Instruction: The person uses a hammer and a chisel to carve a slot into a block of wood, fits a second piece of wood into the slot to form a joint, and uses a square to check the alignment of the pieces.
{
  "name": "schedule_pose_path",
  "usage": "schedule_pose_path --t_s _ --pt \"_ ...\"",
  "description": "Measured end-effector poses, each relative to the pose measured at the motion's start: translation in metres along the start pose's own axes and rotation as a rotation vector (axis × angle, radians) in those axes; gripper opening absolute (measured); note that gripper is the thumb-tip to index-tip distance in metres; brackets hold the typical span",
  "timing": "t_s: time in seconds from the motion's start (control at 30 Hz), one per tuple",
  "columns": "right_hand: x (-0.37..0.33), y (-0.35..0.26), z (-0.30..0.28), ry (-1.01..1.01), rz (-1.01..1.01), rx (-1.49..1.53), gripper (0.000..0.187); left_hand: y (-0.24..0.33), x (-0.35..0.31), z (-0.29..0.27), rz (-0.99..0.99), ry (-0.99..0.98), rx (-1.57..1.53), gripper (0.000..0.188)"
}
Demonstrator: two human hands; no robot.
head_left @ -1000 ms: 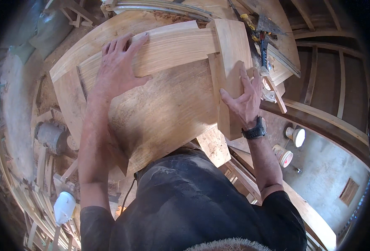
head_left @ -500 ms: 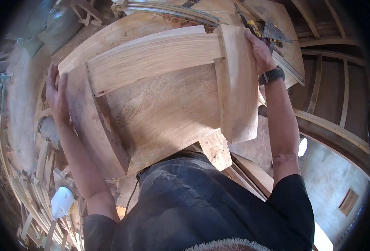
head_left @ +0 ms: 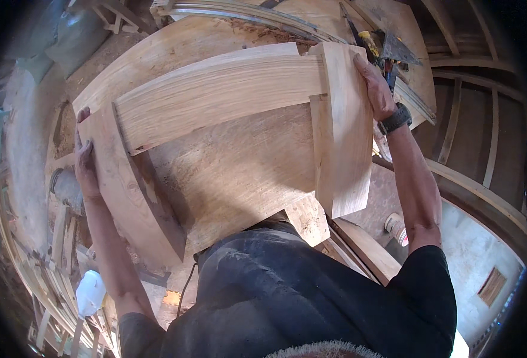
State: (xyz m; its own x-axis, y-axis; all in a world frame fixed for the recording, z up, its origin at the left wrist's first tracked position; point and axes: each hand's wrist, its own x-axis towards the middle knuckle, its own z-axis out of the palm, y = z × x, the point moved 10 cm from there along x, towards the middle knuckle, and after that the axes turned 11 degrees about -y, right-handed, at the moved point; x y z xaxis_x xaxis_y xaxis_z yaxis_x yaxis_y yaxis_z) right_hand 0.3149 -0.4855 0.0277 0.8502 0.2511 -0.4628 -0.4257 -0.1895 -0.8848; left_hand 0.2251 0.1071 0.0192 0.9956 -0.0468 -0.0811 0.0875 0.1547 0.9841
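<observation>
A three-piece wooden frame lies across the work surface in front of me: a left side board (head_left: 133,179), a right side board (head_left: 348,125) and a curved crosspiece (head_left: 221,89) joining them near their far ends. My left hand (head_left: 85,167) grips the outer edge of the left board, its fingertips curling over the far corner. On the other side my right hand (head_left: 378,88), below a dark wristwatch (head_left: 396,119), clasps the right board's outer edge near its far end. Fingers under the boards are hidden.
The pale plywood work surface (head_left: 245,161) reaches to my body. Beyond the right board lie a metal set square (head_left: 399,49) and a yellow-handled tool (head_left: 369,43). Long strips (head_left: 245,13) rest at the back. A white jug (head_left: 90,292) and stacked timber are at lower left.
The frame has come slightly nearer to me, its left end more than its right. My left hand has moved nearer along with it, and my right hand has shifted a little right and nearer.
</observation>
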Motion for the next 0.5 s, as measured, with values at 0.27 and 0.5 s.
schedule_pose_path --t_s 0.27,0.5 --pt "0.001 0.001 0.007 -0.007 0.052 0.200 0.052 -0.008 0.001 -0.007 -0.017 0.028 -0.040 0.070" --pt "-0.013 -0.027 0.021 -0.034 -0.164 -0.151 0.076 -0.007 0.007 -0.009 0.001 0.008 -0.030 0.066"
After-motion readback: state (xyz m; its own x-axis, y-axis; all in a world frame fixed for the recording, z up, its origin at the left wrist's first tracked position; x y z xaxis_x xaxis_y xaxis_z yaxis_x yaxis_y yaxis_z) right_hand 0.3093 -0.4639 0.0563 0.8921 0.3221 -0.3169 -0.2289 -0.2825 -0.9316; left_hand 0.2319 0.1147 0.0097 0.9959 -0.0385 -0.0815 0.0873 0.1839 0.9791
